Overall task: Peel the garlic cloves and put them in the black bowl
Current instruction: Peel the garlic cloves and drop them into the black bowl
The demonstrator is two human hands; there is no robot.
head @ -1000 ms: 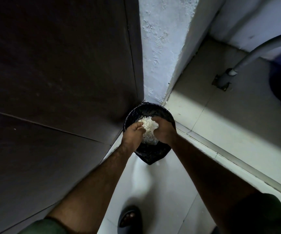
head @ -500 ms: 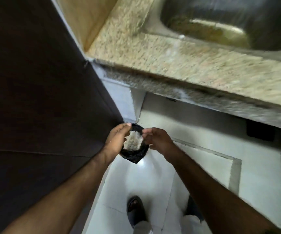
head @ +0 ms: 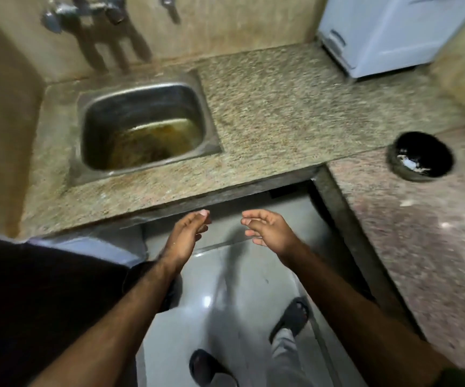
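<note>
Your hands hold nothing: left hand (head: 186, 236) and right hand (head: 270, 233) hang apart over the floor, palms facing, fingers loosely straight. Left of them, a steel sink (head: 142, 127) sits sunk into the speckled granite desk (head: 281, 107). Far right, the round black bowl (head: 421, 156) holds a few whitish bits, too blurred to identify.

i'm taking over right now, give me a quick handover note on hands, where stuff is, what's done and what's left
Left hand: open, holds nothing, in the air before the counter edge.
Right hand: open, fingers loosely curled, holds nothing.
Round black bowl: on the speckled granite counter to the right, with something whitish inside, too blurred to identify.
Steel sink: front left, murky water in it.
Done: cannot tell how many cloves are peeled.
Left: no unpeeled garlic in view; check the bowl.
</note>
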